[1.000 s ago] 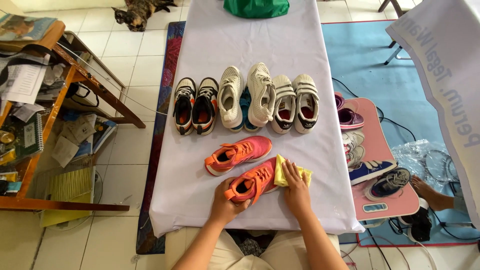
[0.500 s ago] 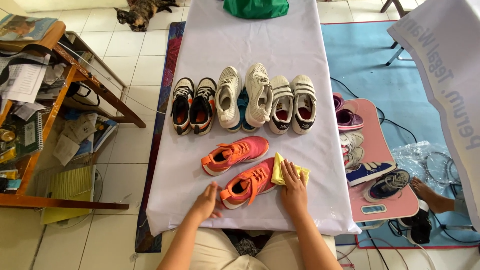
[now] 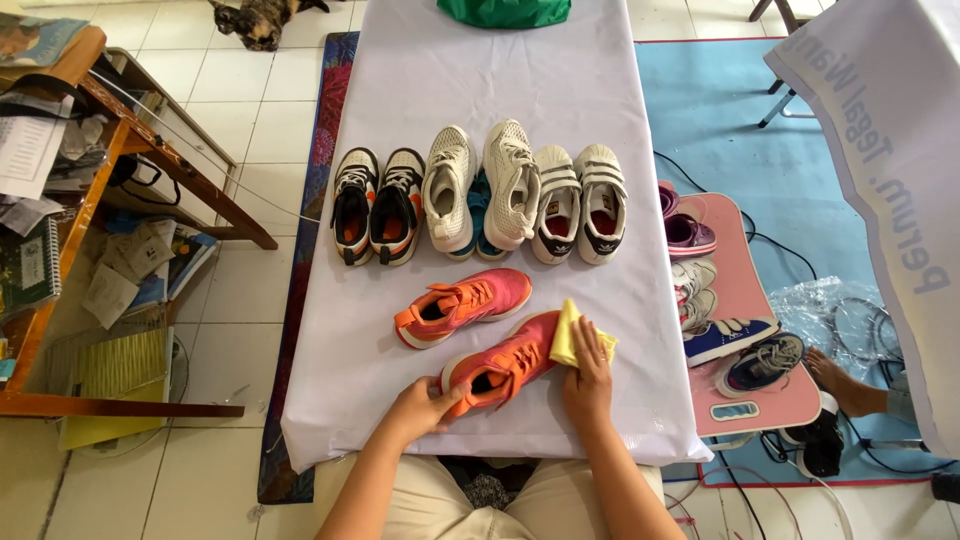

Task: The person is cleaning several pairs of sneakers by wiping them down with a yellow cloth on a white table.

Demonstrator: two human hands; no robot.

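Observation:
An orange sneaker [image 3: 505, 362] lies near the front edge of the white-covered table [image 3: 500, 90]. My left hand [image 3: 423, 405] grips its heel. My right hand [image 3: 588, 375] presses a yellow cloth [image 3: 568, 334] against the shoe's toe end. The matching second orange sneaker [image 3: 462, 303] lies just behind it, untouched.
Behind stand a black-and-orange pair [image 3: 378, 204], a cream mesh pair [image 3: 481, 186] and a white strapped pair [image 3: 578, 203]. A green bag [image 3: 505, 10] sits at the far end. Right: a pink stool [image 3: 745, 300] with several shoes, another person's foot [image 3: 840, 382]. Left: a cluttered wooden desk [image 3: 70, 150]; a cat [image 3: 255, 18].
My left hand let go of the sneaker half a second ago and now holds its heel again. The right hand with the cloth stays at the toe.

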